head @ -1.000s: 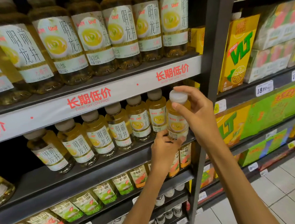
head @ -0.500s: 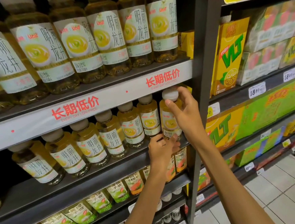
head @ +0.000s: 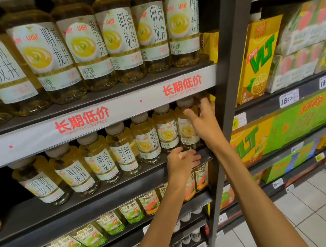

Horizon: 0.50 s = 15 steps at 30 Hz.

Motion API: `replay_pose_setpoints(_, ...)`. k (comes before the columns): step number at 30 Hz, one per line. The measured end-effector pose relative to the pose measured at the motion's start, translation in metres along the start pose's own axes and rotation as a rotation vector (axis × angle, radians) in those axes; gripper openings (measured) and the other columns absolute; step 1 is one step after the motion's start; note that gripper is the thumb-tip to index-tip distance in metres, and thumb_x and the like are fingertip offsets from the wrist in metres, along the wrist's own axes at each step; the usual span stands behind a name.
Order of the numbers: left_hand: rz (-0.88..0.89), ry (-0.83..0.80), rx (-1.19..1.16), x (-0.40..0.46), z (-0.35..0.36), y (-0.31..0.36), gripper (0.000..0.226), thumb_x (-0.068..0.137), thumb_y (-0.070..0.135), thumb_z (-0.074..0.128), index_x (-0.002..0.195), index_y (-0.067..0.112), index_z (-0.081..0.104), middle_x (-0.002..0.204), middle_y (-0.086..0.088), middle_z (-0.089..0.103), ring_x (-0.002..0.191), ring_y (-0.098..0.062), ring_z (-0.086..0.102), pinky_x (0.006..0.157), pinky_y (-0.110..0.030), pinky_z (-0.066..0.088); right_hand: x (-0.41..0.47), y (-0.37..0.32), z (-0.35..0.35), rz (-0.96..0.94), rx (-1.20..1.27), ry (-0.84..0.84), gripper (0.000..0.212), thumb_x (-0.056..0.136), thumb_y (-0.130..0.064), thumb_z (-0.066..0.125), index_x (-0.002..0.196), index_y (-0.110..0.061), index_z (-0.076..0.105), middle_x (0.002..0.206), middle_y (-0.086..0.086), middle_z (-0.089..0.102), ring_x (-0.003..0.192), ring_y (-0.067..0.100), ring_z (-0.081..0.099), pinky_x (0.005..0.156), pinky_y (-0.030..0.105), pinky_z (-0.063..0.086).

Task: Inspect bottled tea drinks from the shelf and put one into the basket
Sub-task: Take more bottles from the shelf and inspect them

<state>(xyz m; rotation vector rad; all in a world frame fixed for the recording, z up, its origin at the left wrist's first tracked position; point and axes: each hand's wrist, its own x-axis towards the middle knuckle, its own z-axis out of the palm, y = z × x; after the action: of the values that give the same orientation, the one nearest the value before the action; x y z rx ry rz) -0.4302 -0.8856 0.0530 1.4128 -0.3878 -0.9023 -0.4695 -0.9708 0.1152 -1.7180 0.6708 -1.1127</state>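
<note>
the small clear plastic tea bottle with a pale cap and a white label (head: 187, 129) stands upright at the right end of the middle dark metal shelf (head: 108, 188), just beside the dark shelf post (head: 228, 91). it is full of yellow tea. its label has a picture of a yellow cup and dark writing. more small bottles of the same yellow tea (head: 121, 148) stand in a row to its left, touching side by side.

the right hand (head: 203, 124) wraps around the neck and shoulder of the end bottle, thumb on the front and fingers curled behind it. the left hand (head: 180, 159) is at the bottom of the same bottle, at the shelf edge, fingers curled; how tight it holds, i cannot tell.

on the shelf above stand big clear bottles of the same yellow tea (head: 116, 43), all full. a white strip with red writing (head: 84, 121) runs along that shelf's edge. on the shelf below lie smaller bottles with green and orange labels (head: 130, 211).

to the right of the post stands a tall yellow lemon tea carton (head: 258, 57), with green and yellow boxes (head: 286, 121) under it and white price tags (head: 289, 97).
</note>
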Motion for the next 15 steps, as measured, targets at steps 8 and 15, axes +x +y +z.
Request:
replay_pose_setpoints(8, -0.029, -0.03, -0.042, -0.003, 0.003, 0.004, 0.059, 0.096, -0.007, 0.043, 0.148, 0.001, 0.017, 0.133, -0.022, 0.052, 0.095, -0.022, 0.065, 0.079, -0.027, 0.055, 0.002, 0.005, 0.003, -0.063, -0.133, 0.042, 0.015, 0.091, -0.008, 0.059, 0.103, -0.008, 0.05, 0.097, -0.002, 0.043, 0.078, 0.001, 0.041, 0.065, 0.008, 0.034)
replay_pose_setpoints(15, -0.067, -0.033, -0.068, -0.008, -0.001, 0.012, 0.056, 0.096, -0.008, 0.041, 0.147, 0.001, 0.021, 0.135, -0.023, 0.051, 0.11, -0.03, 0.062, 0.084, -0.03, 0.052, 0.0, -0.001, -0.001, 0.008, -0.098, -0.016, 0.02, 0.095, -0.009, 0.052, 0.11, 0.003, 0.048, 0.103, 0.003, 0.049, 0.093, 0.012, 0.049, 0.087, 0.036, 0.045)
